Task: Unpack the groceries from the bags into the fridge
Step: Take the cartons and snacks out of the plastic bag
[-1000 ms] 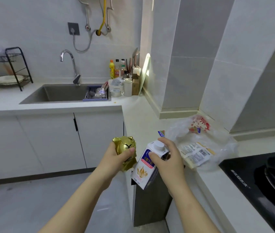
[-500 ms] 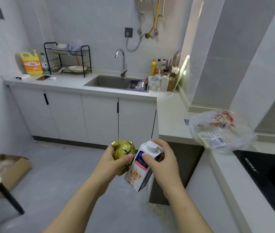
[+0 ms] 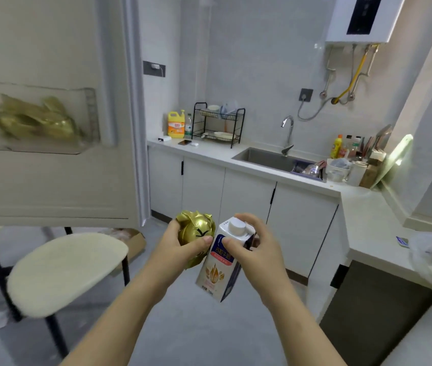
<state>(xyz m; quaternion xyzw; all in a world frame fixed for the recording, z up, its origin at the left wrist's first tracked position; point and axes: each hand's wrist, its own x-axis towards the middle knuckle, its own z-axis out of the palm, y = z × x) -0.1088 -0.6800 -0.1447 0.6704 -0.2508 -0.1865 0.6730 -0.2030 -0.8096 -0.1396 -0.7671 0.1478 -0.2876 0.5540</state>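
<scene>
A gold foil-wrapped ball [image 3: 196, 233] is gripped in the left hand [image 3: 178, 250], and just beside it a tilted milk carton [image 3: 218, 270] is held by its top in the right hand [image 3: 258, 250]. A cream stool [image 3: 67, 270] is seen left of the hands. Farther up-left, gold foil packages [image 3: 35, 122] are kept in the fridge door [image 3: 51, 180] shelf.

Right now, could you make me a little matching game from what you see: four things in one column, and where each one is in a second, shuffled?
Things
1. gold foil ball
2. milk carton
3. yellow jug
4. gold foil bundle

Places
A. on the counter beside the dish rack
B. in the right hand
C. in the clear door shelf
D. in the left hand

Pairs: 1-D, 2-B, 3-A, 4-C
</scene>
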